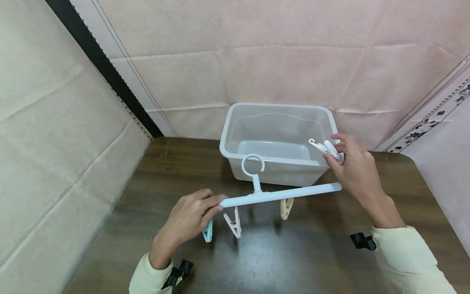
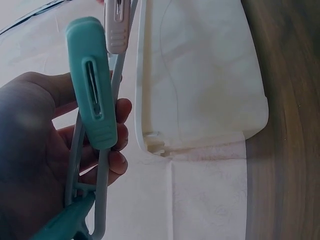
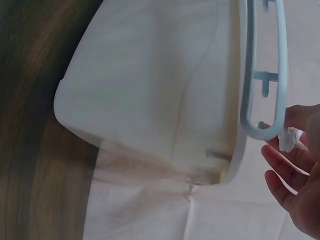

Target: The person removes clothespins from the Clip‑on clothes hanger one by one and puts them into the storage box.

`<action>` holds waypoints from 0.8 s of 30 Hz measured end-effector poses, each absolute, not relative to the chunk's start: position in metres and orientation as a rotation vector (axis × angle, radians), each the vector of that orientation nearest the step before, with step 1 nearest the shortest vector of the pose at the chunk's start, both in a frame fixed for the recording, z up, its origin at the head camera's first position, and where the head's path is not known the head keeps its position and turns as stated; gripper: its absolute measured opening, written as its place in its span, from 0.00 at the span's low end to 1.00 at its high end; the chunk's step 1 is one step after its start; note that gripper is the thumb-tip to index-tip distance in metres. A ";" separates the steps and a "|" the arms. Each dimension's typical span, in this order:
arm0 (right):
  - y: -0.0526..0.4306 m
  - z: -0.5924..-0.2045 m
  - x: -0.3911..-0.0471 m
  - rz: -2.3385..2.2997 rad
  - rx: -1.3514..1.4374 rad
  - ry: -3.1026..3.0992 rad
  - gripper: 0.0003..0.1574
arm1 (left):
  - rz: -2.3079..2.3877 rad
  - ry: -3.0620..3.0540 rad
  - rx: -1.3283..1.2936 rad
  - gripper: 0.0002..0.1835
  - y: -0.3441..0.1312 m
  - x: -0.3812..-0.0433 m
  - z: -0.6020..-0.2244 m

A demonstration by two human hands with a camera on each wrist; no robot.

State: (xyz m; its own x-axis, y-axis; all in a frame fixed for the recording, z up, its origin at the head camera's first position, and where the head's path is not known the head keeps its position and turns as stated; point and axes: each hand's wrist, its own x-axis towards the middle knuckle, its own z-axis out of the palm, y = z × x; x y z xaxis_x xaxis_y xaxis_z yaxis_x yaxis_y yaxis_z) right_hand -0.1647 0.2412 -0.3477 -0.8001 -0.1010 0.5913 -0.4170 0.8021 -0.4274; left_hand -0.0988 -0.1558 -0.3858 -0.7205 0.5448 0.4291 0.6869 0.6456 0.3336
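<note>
A pale blue clip hanger (image 1: 282,196) with a hook on top is held at its left end by my left hand (image 1: 192,214). From the bar hang a teal clothespin (image 1: 207,232), a whitish-pink clothespin (image 1: 233,223) and a cream clothespin (image 1: 286,209). The left wrist view shows the fingers curled behind the frame beside the teal clothespin (image 2: 92,82), with part of a second teal one (image 2: 65,220) below. Above the bar's right end, my right hand (image 1: 354,167) pinches a white clothespin (image 1: 332,150) with a small hook; its tip is mostly hidden in the right wrist view.
A translucent whitish plastic tub (image 1: 273,171) stands behind the hanger, near the back of the dark wooden table (image 1: 176,163). Pale cloth (image 1: 293,73) hangs behind the table and along both sides.
</note>
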 end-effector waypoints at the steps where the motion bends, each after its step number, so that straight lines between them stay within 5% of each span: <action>1: 0.241 -0.349 -0.168 0.753 0.381 -2.437 0.32 | -0.697 -2.583 -0.987 0.14 -0.156 -0.099 -0.386; 13: 0.242 -0.370 -0.210 0.791 0.336 -2.634 0.34 | -0.712 -2.590 -0.976 0.14 -0.158 -0.098 -0.385; 24: 0.243 -0.370 -0.213 0.805 0.360 -2.602 0.36 | -0.700 -2.572 -0.993 0.13 -0.156 -0.100 -0.383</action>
State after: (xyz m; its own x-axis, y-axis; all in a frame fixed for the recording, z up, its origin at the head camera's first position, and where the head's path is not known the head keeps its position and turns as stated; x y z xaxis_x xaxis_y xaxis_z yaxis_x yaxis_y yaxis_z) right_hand -0.2134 0.2428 -0.3701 -0.8905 -0.1262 0.4372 -0.3511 0.8017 -0.4837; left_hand -0.1002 -0.1560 -0.3827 -0.7177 0.5453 0.4331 0.6896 0.6432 0.3328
